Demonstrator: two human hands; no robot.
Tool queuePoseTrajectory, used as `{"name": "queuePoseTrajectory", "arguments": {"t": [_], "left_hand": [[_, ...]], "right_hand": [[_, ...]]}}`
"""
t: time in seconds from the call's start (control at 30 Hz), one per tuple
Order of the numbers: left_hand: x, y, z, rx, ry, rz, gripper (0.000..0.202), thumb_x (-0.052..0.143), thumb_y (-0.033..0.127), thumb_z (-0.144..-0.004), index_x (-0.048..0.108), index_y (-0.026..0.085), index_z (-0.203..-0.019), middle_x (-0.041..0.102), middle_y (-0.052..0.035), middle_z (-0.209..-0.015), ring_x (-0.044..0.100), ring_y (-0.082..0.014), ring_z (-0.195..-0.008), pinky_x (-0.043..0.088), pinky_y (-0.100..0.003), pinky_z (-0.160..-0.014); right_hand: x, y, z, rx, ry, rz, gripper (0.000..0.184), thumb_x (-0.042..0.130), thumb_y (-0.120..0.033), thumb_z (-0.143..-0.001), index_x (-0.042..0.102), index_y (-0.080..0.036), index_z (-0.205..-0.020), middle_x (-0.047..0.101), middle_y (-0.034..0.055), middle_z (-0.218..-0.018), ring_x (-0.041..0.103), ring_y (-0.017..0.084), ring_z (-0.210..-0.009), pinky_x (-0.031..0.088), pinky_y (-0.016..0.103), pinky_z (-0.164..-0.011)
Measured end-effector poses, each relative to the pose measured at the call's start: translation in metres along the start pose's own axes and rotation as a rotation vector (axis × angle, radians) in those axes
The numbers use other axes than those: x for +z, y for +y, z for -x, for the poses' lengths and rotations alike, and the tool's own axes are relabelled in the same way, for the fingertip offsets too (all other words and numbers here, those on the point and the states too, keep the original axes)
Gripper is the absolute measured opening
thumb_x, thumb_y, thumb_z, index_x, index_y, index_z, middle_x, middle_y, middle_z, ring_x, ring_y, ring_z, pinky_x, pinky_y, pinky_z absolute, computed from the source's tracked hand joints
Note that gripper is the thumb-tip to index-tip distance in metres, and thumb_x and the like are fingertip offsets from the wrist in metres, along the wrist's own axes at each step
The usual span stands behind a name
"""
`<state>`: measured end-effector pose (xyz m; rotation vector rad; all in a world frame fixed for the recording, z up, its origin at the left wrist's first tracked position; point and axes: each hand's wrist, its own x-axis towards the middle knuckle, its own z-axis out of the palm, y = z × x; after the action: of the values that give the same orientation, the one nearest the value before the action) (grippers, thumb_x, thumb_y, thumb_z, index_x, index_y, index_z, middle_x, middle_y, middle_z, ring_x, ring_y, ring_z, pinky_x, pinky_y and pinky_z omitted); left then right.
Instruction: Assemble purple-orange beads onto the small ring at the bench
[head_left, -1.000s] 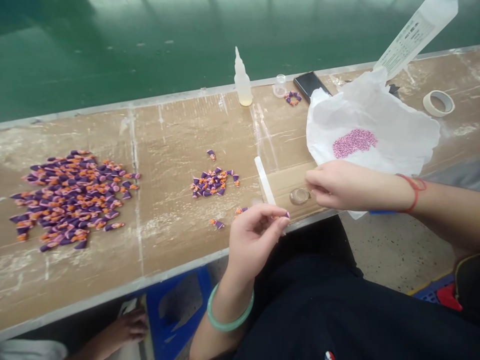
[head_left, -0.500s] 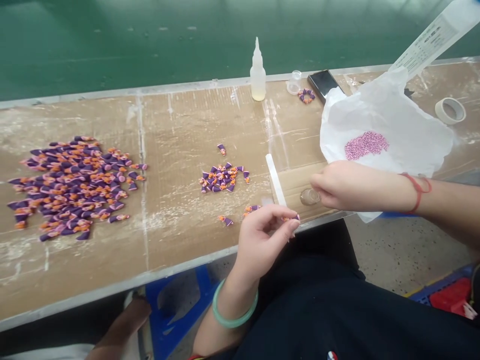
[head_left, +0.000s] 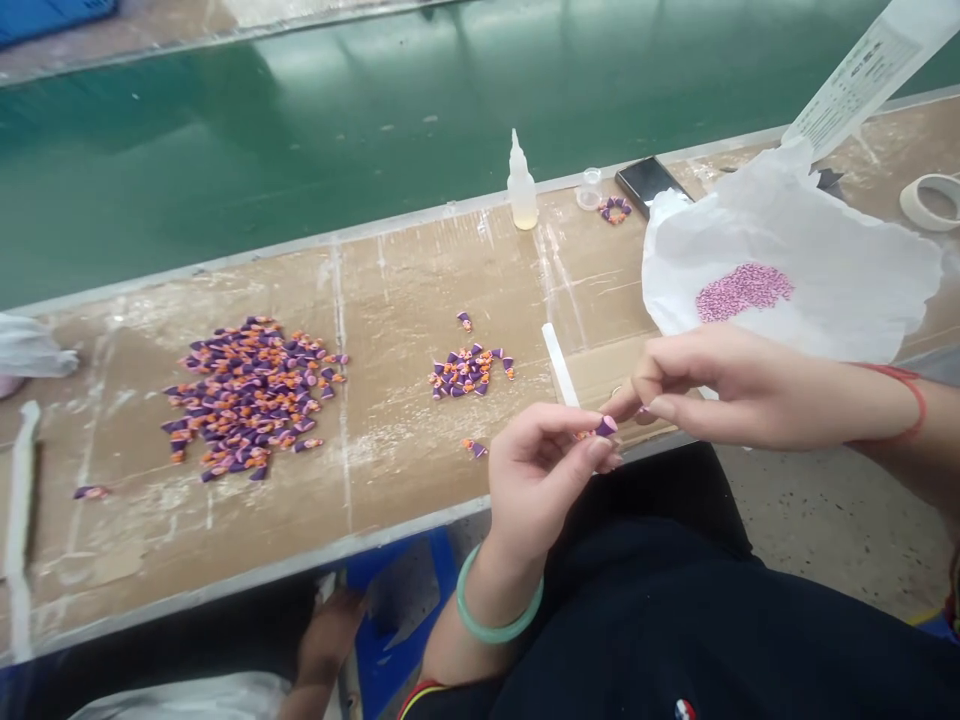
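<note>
My left hand (head_left: 544, 468), with a green bangle on the wrist, pinches a small purple and orange cone-shaped piece (head_left: 604, 427) at the table's front edge. My right hand (head_left: 712, 390), a red string round its wrist, has its fingers pinched together right at that piece; whatever they hold is too small to make out. A small pile of the same pieces (head_left: 470, 370) lies just left of my hands. A large pile (head_left: 251, 395) sits further left. White paper (head_left: 795, 270) with a heap of pink beads (head_left: 742, 290) lies behind my right hand.
A glue bottle (head_left: 521, 188), a small clear cap (head_left: 590, 187), a ring of pieces (head_left: 615, 209) and a dark phone (head_left: 649, 183) stand at the table's far edge. Tape roll (head_left: 930, 200) far right. A white strip (head_left: 559, 365) lies near my hands. Another person's hand (head_left: 330, 640) shows below the table.
My right hand has lifted off the small round dish and come to the piece in my left hand. The view has shifted, so everything sits further right.
</note>
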<state>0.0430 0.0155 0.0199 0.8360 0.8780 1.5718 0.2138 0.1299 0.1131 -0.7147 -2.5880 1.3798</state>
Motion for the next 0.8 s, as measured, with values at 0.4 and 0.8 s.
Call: {"name": "queuePoseTrajectory", "arguments": {"t": [0.4, 0.8], "left_hand": [[0.019, 0.011, 0.008, 0.129, -0.056, -0.083, 0.012, 0.078, 0.024, -0.082, 0.072, 0.025, -0.093, 0.077, -0.0009, -0.085, 0.072, -0.0125, -0.061, 0.061, -0.021, -0.052], [0.030, 0.009, 0.007, 0.158, -0.087, -0.122, 0.012, 0.078, 0.021, -0.082, 0.074, 0.024, -0.093, 0.076, -0.0008, -0.084, 0.072, -0.0127, -0.063, 0.063, -0.023, -0.056]], "right_hand": [[0.006, -0.010, 0.017, -0.116, 0.040, -0.176, 0.012, 0.053, -0.011, -0.089, 0.061, -0.018, -0.082, 0.071, -0.0024, -0.079, 0.062, 0.007, -0.067, 0.044, 0.017, -0.057], [0.002, -0.012, 0.028, -0.126, 0.047, -0.084, 0.012, 0.054, -0.014, -0.086, 0.065, -0.016, -0.083, 0.068, -0.0029, -0.074, 0.059, 0.007, -0.062, 0.042, 0.019, -0.055]]}}
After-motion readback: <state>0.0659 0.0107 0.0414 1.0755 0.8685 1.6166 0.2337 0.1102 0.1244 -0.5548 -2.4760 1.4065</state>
